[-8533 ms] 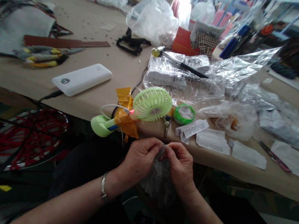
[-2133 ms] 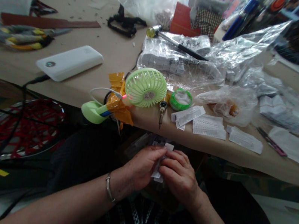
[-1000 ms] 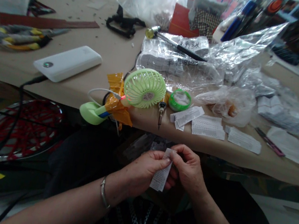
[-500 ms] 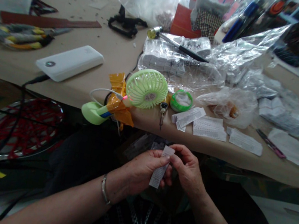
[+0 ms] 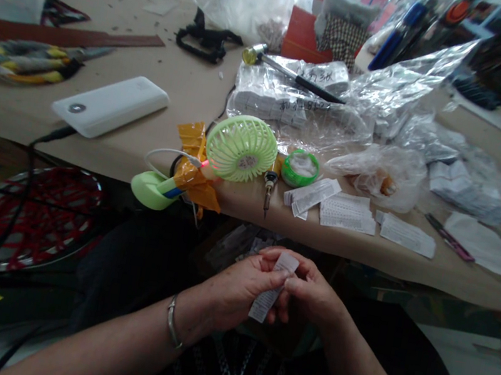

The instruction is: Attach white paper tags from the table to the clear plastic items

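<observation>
"Right hand [image 5: 319, 296] moved inward since last frame, reaching narrow, white, paper-like printed strip [image 5: 264, 302]?"
"Yes; its grip, cannot tell. Left hand [image 5: 237, 288] pinches strip, off brown-covered table [image 5: 192, 93], near front edge. Print illegible."

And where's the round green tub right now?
Head view, just right of centre: the green tub sits right of the green fan, behind the paper slips.

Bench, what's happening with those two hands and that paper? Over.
Left hand holding printed paper strip. Right hand at strip's side. Strip slanted, short of the table edge. Pointed tool ahead, not touching hands.
</observation>
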Tool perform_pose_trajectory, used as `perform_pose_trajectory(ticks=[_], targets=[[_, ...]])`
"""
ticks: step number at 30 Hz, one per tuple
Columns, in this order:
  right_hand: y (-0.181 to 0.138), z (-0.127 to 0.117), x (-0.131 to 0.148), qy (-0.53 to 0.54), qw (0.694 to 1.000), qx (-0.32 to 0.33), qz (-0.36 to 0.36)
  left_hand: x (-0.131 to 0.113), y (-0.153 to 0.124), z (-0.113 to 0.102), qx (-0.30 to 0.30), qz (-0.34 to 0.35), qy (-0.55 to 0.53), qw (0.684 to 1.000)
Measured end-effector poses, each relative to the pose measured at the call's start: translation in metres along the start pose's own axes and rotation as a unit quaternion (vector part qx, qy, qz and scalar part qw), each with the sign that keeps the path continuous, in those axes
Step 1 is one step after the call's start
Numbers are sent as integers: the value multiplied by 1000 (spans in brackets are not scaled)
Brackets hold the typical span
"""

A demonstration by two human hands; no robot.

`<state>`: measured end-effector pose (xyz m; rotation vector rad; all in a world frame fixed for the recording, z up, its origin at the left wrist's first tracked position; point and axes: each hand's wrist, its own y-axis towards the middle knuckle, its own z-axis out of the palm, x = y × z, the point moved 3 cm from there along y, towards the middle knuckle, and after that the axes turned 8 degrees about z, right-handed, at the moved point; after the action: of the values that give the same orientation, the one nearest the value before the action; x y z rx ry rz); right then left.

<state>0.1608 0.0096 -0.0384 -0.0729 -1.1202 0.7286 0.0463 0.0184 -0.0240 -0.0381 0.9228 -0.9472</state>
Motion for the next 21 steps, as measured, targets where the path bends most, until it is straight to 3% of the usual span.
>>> perform_pose_trajectory(ticks=[4,9,13,18,21], targets=[[2,1,4,30,998,49,17,-1,-2,2,17,6,13,1000],[7,-5,0,79,995,56,9,-2,-3,4,37,0,7,999],[10,-6,0,70,996,56,6,-1,-3,3,14,-12,16,1000],[11,-3,1,25,999,-2,-24,-2,-2,2,5,-13,31,999],[7,-2,2,-68,993,-82,-56,-6,-2,-1,-22,12,17,1000]])
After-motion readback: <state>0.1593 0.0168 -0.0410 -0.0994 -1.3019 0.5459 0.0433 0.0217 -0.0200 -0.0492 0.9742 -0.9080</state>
